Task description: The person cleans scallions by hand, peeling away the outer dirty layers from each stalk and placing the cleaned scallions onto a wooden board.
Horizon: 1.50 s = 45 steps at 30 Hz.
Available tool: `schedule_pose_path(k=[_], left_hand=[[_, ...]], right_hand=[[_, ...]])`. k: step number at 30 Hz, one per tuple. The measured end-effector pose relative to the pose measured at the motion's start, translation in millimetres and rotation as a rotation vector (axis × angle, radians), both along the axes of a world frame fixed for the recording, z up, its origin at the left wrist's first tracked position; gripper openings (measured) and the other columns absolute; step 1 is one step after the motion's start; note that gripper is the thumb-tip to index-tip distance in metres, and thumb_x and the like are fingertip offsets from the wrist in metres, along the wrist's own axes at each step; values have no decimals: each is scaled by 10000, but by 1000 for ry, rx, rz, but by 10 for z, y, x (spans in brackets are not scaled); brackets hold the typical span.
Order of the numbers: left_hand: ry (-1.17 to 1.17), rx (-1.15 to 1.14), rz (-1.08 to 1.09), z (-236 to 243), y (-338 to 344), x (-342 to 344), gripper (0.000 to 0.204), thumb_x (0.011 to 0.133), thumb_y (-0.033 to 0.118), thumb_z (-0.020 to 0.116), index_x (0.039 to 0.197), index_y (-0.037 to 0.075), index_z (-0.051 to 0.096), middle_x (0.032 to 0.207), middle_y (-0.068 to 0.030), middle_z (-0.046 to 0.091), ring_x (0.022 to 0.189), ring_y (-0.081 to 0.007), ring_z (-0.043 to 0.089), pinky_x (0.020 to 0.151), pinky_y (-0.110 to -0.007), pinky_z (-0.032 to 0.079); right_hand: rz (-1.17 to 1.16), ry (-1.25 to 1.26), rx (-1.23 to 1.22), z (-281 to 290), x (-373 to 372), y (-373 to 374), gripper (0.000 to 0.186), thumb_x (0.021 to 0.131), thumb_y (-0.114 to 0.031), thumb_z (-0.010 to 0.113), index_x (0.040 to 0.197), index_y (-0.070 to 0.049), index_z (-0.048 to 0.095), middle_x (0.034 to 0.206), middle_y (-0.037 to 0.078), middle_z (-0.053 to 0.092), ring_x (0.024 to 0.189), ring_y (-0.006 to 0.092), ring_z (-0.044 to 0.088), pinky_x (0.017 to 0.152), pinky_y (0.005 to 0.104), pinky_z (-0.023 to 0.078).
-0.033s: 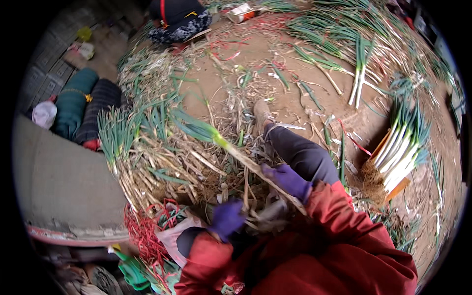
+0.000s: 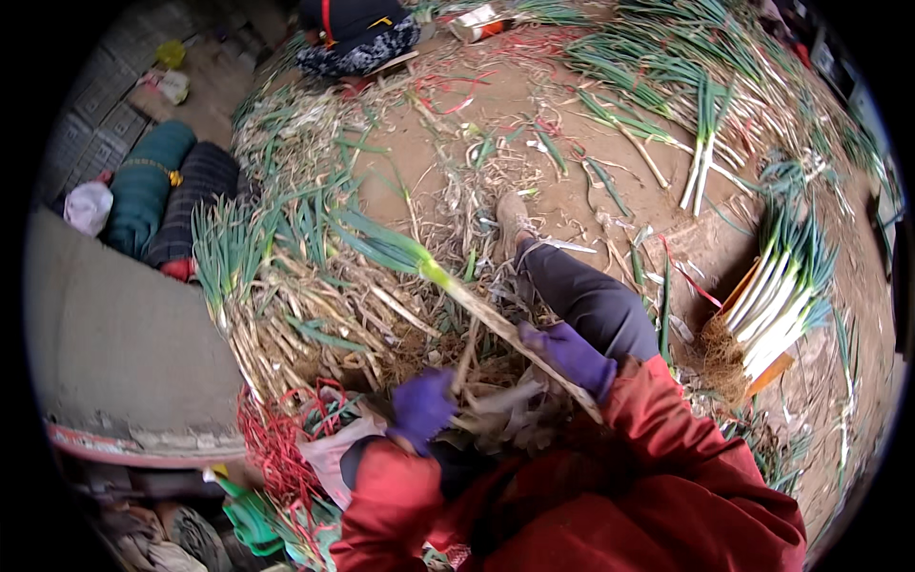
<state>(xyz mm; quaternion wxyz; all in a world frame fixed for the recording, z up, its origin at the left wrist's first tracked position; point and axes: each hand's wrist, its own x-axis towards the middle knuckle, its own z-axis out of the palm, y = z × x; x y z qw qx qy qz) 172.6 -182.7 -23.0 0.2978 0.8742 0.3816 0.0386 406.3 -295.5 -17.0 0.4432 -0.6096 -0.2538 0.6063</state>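
A long green onion (image 2: 477, 310) lies slantwise in front of me, its green leaves up to the left and its pale, dirty stalk down to the right. My right hand (image 2: 572, 357), in a purple glove, is closed around the lower stalk. My left hand (image 2: 422, 410), also gloved in purple, is slightly blurred and closed. A dry brown leaf strip (image 2: 466, 356) runs up from its fingers, apart from the onion's stalk. Between my hands, pale leaf scraps (image 2: 505, 405) are heaped, partly blurred.
Unpeeled green onions (image 2: 276, 353) are piled at the left, beside tangled red ties (image 2: 276, 443). A cleaner bundle (image 2: 777, 296) rests at the right. More onions (image 2: 667, 67) spread over the far right. Another person (image 2: 353, 38) sits at the far left. Rolled dark bundles (image 2: 152, 191) stand beyond a grey ledge (image 2: 133, 334).
My left hand has moved a little left and up, away from the onion, and the brown strip has shifted with it. My right hand still grips the stalk. The whole view has shifted slightly.
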Motion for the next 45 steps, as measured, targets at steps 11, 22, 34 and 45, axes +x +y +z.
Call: schedule_pose_path(k=[11,22,34,45], left_hand=[[-1194,-972,558,-101,1021,130,329,894,194,554,1139,-25,551,1037,-143,605,932,-253,605,872,-379,475],[-982,-636,699,218,823,191,266,886,217,576,986,-21,639,728,-80,632,508,-156,563,411,-252,411],[-1225,-855,578,303,1286,-60,238,873,251,577,881,15,608,648,-97,598,417,-158,487,348,-271,331],[-1286,-754,505,449,983,-26,308,869,290,557,853,-16,586,639,-140,595,398,-170,481,341,-263,336]], right_hand=[[196,-223,148,128,-364,-294,324,916,-283,590,773,7,616,586,13,540,576,61,458,528,278,403],[71,-913,512,424,-729,1208,355,799,-344,674,710,-3,628,545,107,555,487,164,546,486,337,416],[149,-95,265,324,-269,-418,317,850,-261,601,1067,-33,640,837,53,646,729,117,595,645,246,469],[338,80,313,663,-627,1275,168,787,-140,677,867,6,654,663,-6,594,449,27,444,407,200,335]])
